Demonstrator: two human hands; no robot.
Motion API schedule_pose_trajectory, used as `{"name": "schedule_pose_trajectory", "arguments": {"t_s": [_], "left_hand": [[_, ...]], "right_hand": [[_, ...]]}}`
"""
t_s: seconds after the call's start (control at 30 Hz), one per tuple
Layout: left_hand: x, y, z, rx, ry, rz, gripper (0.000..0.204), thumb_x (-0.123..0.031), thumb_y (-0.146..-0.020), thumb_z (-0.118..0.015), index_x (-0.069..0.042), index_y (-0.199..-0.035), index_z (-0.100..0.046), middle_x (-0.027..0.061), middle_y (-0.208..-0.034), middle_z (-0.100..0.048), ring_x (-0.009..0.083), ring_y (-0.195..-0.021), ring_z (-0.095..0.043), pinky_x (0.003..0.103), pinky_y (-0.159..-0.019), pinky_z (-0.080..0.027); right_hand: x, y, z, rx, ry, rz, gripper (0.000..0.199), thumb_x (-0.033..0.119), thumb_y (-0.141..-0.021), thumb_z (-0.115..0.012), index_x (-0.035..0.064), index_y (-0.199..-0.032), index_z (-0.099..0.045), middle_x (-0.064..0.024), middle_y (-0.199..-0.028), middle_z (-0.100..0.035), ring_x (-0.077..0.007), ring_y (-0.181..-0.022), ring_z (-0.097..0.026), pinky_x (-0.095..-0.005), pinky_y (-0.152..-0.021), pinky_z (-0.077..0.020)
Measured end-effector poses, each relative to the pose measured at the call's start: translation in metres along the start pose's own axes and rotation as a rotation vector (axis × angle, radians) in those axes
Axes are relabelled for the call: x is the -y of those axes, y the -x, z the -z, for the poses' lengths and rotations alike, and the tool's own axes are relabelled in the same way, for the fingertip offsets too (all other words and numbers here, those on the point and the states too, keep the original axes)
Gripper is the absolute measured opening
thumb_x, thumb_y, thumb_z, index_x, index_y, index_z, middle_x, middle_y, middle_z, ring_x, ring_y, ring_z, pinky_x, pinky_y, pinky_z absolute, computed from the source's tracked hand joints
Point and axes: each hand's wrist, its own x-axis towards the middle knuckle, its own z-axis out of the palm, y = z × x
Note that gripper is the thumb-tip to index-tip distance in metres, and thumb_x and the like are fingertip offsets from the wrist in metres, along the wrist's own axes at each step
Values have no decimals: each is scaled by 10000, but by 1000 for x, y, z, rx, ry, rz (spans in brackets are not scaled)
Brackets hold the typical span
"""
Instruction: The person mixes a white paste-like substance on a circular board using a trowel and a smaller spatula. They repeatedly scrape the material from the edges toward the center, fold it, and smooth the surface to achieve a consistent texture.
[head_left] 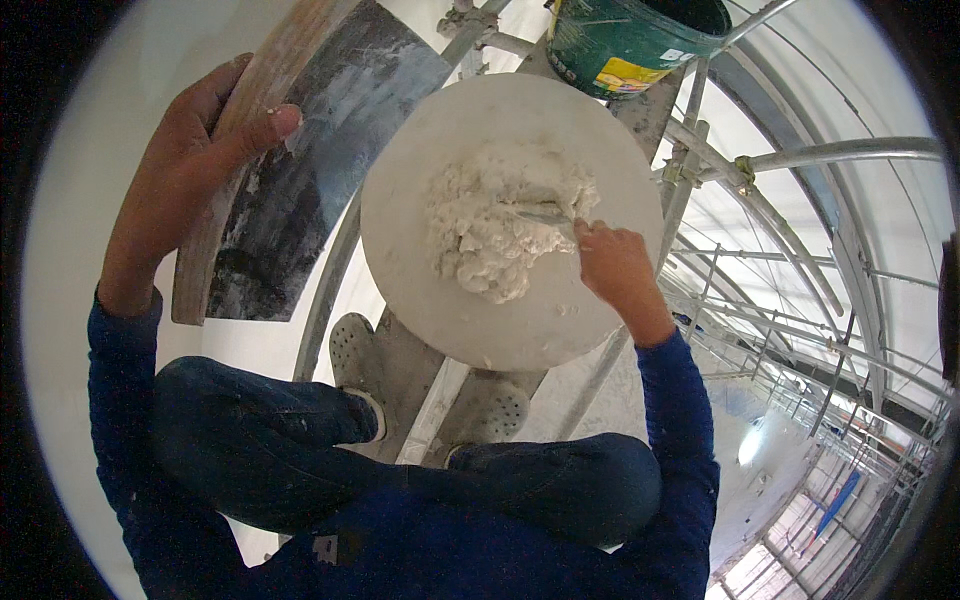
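My left hand is closed round the wooden bar of a wide dark smoothing blade, its thumb over the near face of the wood. The blade is held up at a slant beside a pale wall. My right hand grips a small trowel, whose metal blade lies in a lumpy heap of off-white plaster. Its handle is hidden in my fist. Under the plaster is a round white board, in front of me above my feet. What carries the board is mostly hidden.
A dark green bucket with a yellow label stands beyond the board. Scaffold tubes and a clamp run along the right, with a large drop showing below. My clogs rest on narrow planks. The pale wall rises close at left.
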Motion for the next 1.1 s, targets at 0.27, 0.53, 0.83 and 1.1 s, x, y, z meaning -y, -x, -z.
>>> {"name": "schedule_pose_trajectory", "arguments": {"t_s": [0.27,0.53,0.83,1.1], "left_hand": [[14,1,-2,7,-123,91,703,-481,-820,-686,-18,-1312,-491,138,-1102,-619,202,-987,-597,327,-885,-460],[18,-5,-5,-24,-72,-13,779,-583,-782,-656,-6,-1287,-516,215,-999,-640,274,-866,-661,362,-777,-522],[7,4,-6,-59,-62,15,821,-601,-769,-660,11,-1295,-505,234,-1054,-636,302,-885,-672,385,-827,-521],[3,1,4,-56,-63,18,696,-481,-825,-675,-25,-1319,-496,136,-1103,-628,207,-979,-608,337,-866,-474]], "right_hand": [[17,168,-101,116,-1535,-760,265,253,-915,-534,120,-1126,-621,-94,-877,-695,-282,-679,-653,-377,-592,-513],[138,123,-204,-37,-2087,-706,282,171,-897,-573,71,-1160,-555,-50,-848,-609,-162,-617,-545,-274,-530,-419],[85,32,-147,-113,-2678,-365,285,78,-882,-587,-33,-1128,-498,-73,-918,-590,-125,-764,-555,-214,-568,-441],[6,27,-28,-393,-1671,-275,390,126,-854,-603,-38,-1198,-518,-85,-868,-601,-152,-695,-575,-300,-549,-452]]}}
